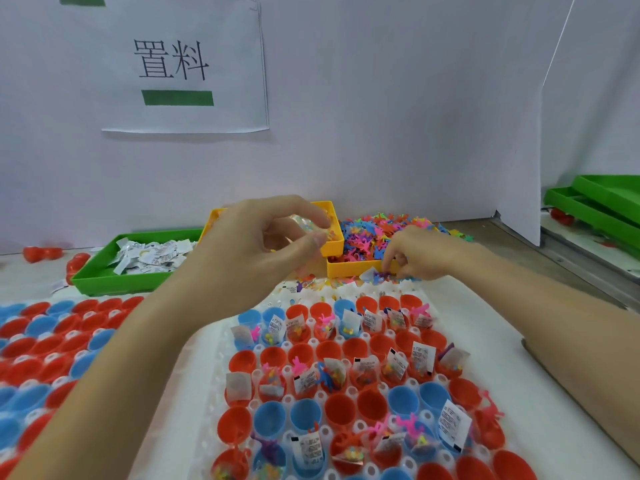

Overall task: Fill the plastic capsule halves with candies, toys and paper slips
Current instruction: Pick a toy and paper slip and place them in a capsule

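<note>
The left hand (263,244) hovered over the yellow candy bin (332,216), fingers curled, pinching a clear candy packet; the right hand (415,254) pinched toys (381,275) beside the toy bin (353,268), both close above the capsule halves (346,375) for short reaches.

Bright, even light is filling the workbench, casting only faint shadows; wide-angle distortion is bending the frame's edges, and the left hand (258,244) is showing slight blur.
</note>
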